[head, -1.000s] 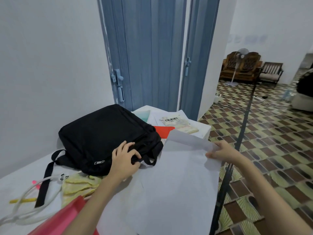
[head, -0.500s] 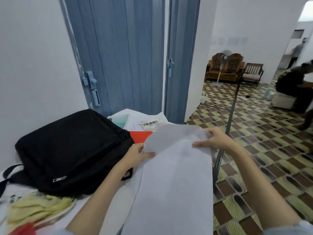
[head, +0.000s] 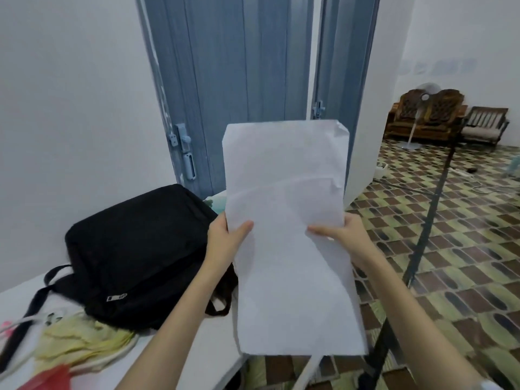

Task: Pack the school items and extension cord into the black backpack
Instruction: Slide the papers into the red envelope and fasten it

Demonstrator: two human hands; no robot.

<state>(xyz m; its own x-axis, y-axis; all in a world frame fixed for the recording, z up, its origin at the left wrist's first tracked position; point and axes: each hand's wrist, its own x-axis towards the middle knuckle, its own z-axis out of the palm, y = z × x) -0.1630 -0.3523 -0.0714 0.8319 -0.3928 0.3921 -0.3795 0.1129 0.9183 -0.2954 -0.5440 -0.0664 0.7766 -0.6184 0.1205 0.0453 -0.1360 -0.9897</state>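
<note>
Head view shows your left hand [head: 225, 240] has left the black backpack [head: 140, 249], and with your right hand [head: 342, 235] it now grips the white paper [head: 287, 235] upright, ready for packing.

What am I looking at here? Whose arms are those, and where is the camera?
The camera sits on a person's head and looks forward and down, so the two arms you see are that person's own. There is no robot. The left hand and the right hand each pinch a side of some white paper and hold it upright in the air. To the left, a black backpack lies on a white table. Near the table's front edge lie a yellow cloth, a white cord and something red. Behind are blue doors and a room with a patterned floor.
</note>
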